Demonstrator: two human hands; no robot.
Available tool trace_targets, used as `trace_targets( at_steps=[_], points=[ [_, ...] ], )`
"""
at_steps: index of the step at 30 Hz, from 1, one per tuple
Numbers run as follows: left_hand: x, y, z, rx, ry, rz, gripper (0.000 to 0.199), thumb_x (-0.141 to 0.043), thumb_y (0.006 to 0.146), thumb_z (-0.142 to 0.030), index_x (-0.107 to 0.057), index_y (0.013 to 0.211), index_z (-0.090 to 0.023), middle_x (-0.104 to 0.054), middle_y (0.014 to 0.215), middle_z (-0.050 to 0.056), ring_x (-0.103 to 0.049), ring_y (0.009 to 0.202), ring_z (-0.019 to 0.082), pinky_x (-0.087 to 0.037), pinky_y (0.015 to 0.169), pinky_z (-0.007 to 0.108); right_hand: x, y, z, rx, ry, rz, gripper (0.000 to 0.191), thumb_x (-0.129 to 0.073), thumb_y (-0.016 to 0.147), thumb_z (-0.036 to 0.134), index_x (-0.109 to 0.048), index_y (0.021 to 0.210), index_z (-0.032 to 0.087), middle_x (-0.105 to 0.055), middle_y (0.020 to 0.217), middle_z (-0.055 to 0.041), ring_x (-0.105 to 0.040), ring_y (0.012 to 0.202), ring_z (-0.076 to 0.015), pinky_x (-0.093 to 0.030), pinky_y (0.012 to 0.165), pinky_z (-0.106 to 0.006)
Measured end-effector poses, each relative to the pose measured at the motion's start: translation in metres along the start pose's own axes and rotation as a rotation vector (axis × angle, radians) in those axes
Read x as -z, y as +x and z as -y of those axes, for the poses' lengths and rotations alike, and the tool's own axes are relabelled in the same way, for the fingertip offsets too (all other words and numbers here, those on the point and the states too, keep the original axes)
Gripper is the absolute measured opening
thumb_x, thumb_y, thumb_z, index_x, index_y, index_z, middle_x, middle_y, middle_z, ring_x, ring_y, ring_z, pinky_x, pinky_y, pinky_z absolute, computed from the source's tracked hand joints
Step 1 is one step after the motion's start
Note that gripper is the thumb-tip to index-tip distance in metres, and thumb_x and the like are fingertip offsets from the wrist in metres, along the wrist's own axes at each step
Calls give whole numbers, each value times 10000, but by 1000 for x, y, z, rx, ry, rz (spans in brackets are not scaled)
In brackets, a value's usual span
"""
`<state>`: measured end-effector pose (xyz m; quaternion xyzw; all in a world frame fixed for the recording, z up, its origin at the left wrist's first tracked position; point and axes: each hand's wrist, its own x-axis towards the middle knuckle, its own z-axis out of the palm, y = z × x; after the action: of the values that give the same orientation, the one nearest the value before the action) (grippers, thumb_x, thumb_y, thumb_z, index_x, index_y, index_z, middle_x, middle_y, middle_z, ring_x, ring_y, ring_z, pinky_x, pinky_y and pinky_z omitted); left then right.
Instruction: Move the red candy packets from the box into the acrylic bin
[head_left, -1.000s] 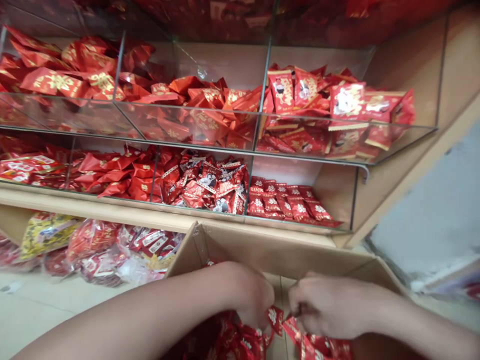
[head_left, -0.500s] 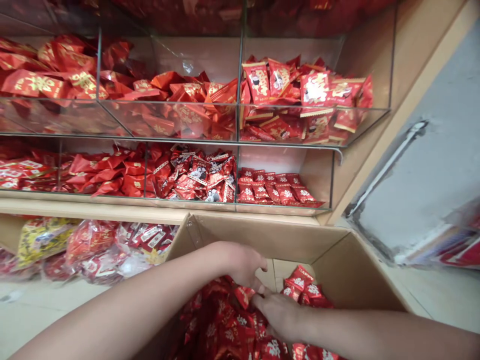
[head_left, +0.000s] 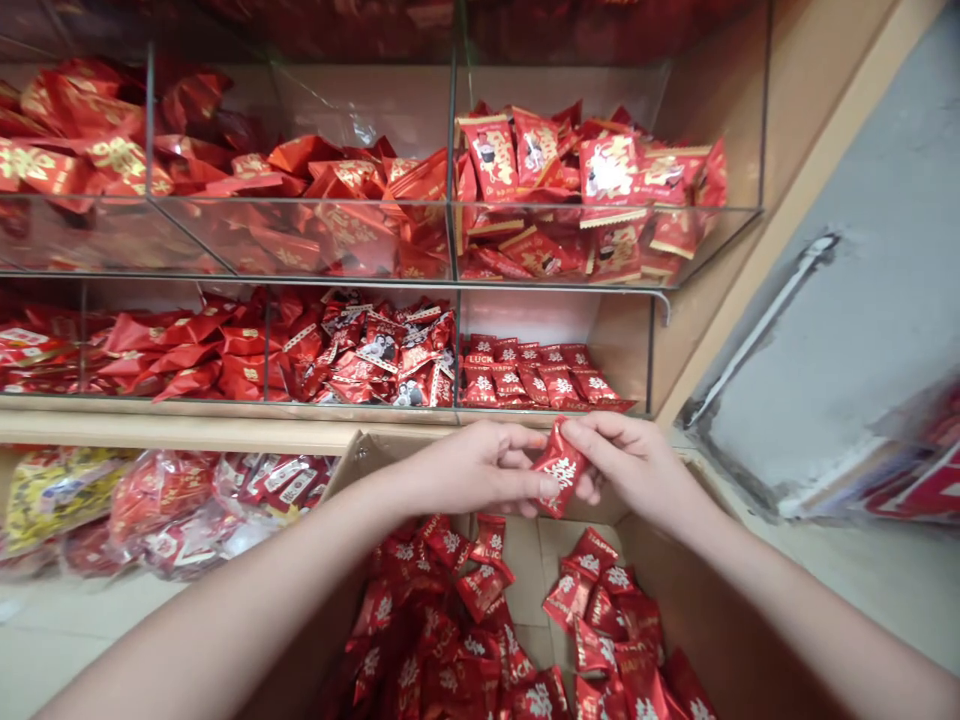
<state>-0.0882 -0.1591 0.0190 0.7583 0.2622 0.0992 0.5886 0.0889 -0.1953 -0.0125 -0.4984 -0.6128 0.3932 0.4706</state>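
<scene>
My left hand (head_left: 480, 465) and right hand (head_left: 637, 462) have come up out of the heap and now meet above the far side of the cardboard box (head_left: 705, 620). Half a second ago both were low among the sweets, my right reaching in beside my left. Now one red packet (head_left: 561, 472) is grasped between them, held up slightly tilted with its white printed character showing. My left fingers grip its left side, the thumb pressing across the lower front; my right fingers pinch it near the top and along the right side.

With my hands lifted, more of the box floor (head_left: 531, 565) shows, a bare strip between the left pile (head_left: 450, 645) and the smaller right pile (head_left: 619, 625). My right forearm, which crossed the right pile before, now runs over the box's right side.

In my view, the held packet appears just below the lower-right compartment, where similar packets (head_left: 525, 380) lie in rows. The display shelf (head_left: 225, 430) still spans the view, with the filled plastic bags (head_left: 169, 505) underneath at left.
</scene>
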Motion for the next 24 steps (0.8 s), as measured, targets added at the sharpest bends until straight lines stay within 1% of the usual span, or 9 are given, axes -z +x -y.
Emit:
trace_targets(
  at_steps=[2,3,6,8,10,14,17,20,24],
  points=[
    [-9,5,1,32,-27,-117,259,-562,755,-239,-563,993,-137,-612,643,-8,-557,543,79,-394,507,180,3,1,-1,94,-82,-36,268,-525,763,411,-579,671,164,-523,487,35,-459,391,-68,-377,384,-188],
    [-11,7,3,50,-42,-173,226,-569,747,-224,-578,952,-128,-611,620,-15,-540,512,68,-391,505,178,4,1,-2,145,-124,-53,235,-542,757,383,-595,687,165,-544,531,26,-475,434,-72,-389,416,-192],
    [-10,12,10,67,-92,-317,151,-616,698,-207,-599,817,-117,-635,643,-3,-537,526,60,-410,556,188,6,1,-2,231,-168,-68,170,-563,749,335,-610,741,172,-592,648,3,-520,565,-101,-427,520,-218],
    [-4,13,15,66,-79,-344,165,-646,668,-253,-594,742,-116,-640,642,13,-549,549,76,-419,576,206,7,0,-1,238,-165,-85,159,-561,751,323,-605,745,170,-596,653,0,-527,587,-109,-431,537,-224],
    [2,14,17,52,-33,-342,205,-651,657,-311,-586,694,-120,-629,603,13,-546,539,88,-421,570,221,7,-1,1,238,-156,-112,153,-562,751,313,-602,741,166,-593,643,0,-527,585,-107,-430,536,-220],
    [6,12,15,-45,84,-388,176,-612,697,-304,-598,685,-129,-626,616,10,-549,569,95,-424,588,224,9,-2,2,228,-162,-126,159,-565,747,319,-582,710,165,-547,592,16,-485,528,-93,-395,478,-204],
    [6,9,10,-141,252,-493,181,-599,709,-308,-618,692,-129,-624,640,14,-537,590,102,-409,576,219,12,-1,2,266,-150,-131,145,-564,755,306,-576,701,173,-556,621,14,-495,557,-96,-403,505,-206],
    [7,5,5,-240,374,-597,188,-610,700,-309,-618,651,-128,-604,601,3,-512,560,97,-384,535,205,13,-3,2,327,-146,-180,115,-570,755,280,-584,698,180,-566,652,8,-504,597,-104,-407,538,-214],
    [7,0,-2,-374,429,-639,147,-603,711,-258,-619,626,-138,-599,584,-9,-514,555,89,-381,534,192,11,-8,1,377,-19,-241,76,-567,763,247,-593,711,197,-543,671,15,-477,580,-90,-382,514,-211]
  ],
)
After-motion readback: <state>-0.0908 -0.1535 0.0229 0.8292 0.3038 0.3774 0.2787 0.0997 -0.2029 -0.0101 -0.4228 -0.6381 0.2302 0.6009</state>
